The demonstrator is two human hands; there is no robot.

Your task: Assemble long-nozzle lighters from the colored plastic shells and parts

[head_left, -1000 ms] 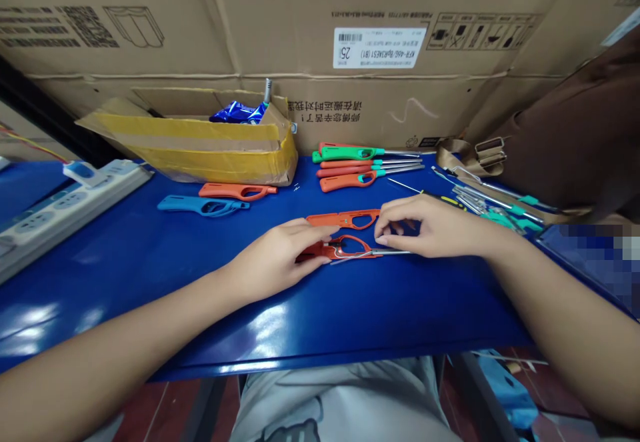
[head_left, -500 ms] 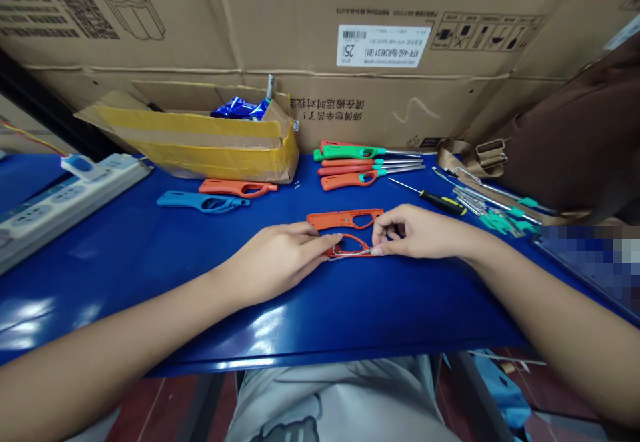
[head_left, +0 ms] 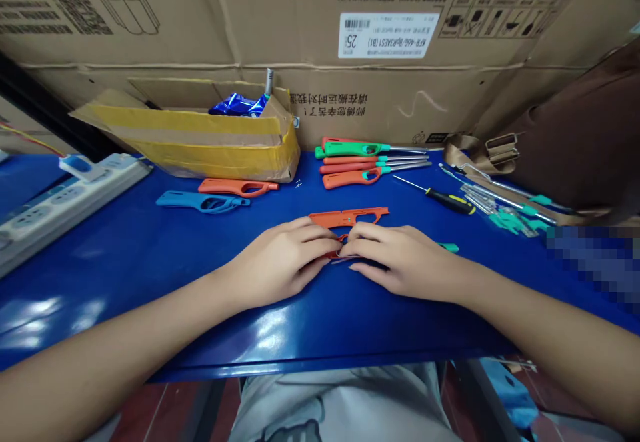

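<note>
Both hands meet at the middle of the blue table (head_left: 150, 255) over an orange lighter half-shell (head_left: 336, 253) that they mostly hide. My left hand (head_left: 280, 262) presses on its left part, fingers curled down. My right hand (head_left: 400, 259) covers its right part, fingers closed on it and on a thin metal tube; a green tip (head_left: 449, 248) sticks out to the right. A second orange half-shell (head_left: 349, 217) lies just beyond the fingers.
A pile of finished orange and green lighters (head_left: 367, 161) lies at the back. A blue shell (head_left: 200, 201) and an orange shell (head_left: 237, 187) lie left, before a taped cardboard box (head_left: 200, 139). Screwdriver (head_left: 443, 197), tube parts (head_left: 505, 205), power strip (head_left: 60, 195).
My right hand moved left and came down over the orange shell, closing the gap to my left hand. The shell and tube are now mostly covered. The view tilted slightly.
</note>
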